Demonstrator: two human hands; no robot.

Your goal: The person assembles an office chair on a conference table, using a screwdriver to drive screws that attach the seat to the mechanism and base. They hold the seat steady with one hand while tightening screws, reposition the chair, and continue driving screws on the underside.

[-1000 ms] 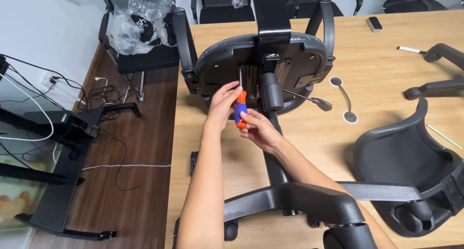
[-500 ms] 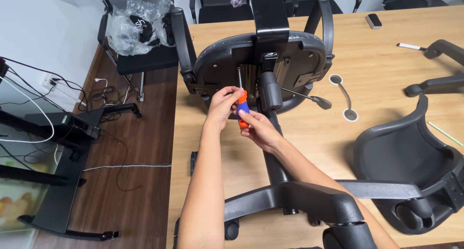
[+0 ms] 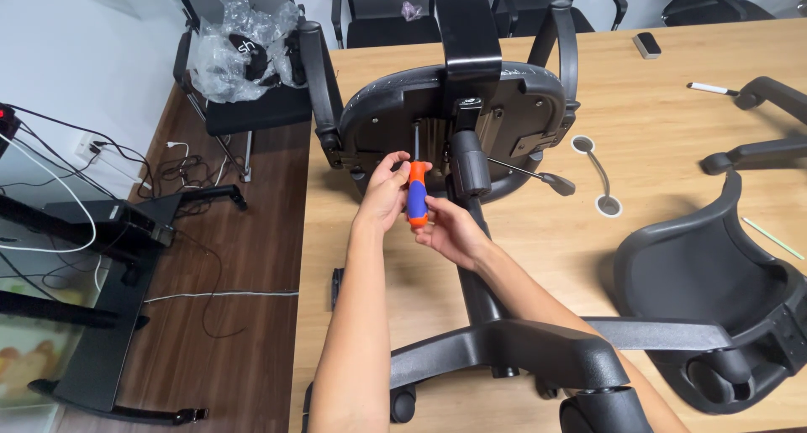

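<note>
While both hands (image 3: 420, 210) clasp it, screwdriver (image 3: 417, 193) meets chair (image 3: 454, 113).

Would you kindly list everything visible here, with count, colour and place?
screwdriver: one, orange and blue handle, tip at the seat underside
office chair: one, black, lying on the table, base toward the camera
wooden table: one, light brown
chair shell: one, black, table right
armrest parts: two, black, far right
marker: one, white, table far right
plastic wrapping: one bundle, clear, on a chair at left
cables: several, floor left
left hand: one, on the handle
right hand: one, holding the handle's lower end
</note>
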